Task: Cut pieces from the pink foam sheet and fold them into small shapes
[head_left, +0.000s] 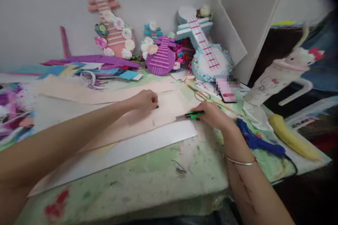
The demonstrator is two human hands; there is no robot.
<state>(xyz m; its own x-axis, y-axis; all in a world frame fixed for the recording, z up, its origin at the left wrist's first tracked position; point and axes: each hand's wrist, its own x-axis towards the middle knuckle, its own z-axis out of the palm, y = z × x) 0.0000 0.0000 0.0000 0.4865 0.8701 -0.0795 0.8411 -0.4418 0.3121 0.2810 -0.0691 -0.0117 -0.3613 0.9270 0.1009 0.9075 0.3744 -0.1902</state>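
Note:
My left hand (144, 100) rests closed on a pale pink sheet (132, 121), its fingers curled and pressing the sheet down; something small and dark shows at the fingertips. My right hand (212, 114) grips a green utility knife (190, 115) whose blade lies on the right edge of the same pink sheet. Under the pink sheet lies a white board (137, 147) on the stained green table (163, 179).
Paper guitar models in pink (113, 28), purple (160, 59) and teal (206, 54) lean on the wall. Scissors (201, 95) lie behind my right hand. A blue glue gun (257, 142), a yellow object (292, 137) and a white cartoon-cat tumbler (274, 77) stand at right. Coloured paper scraps (89, 66) are piled at the left.

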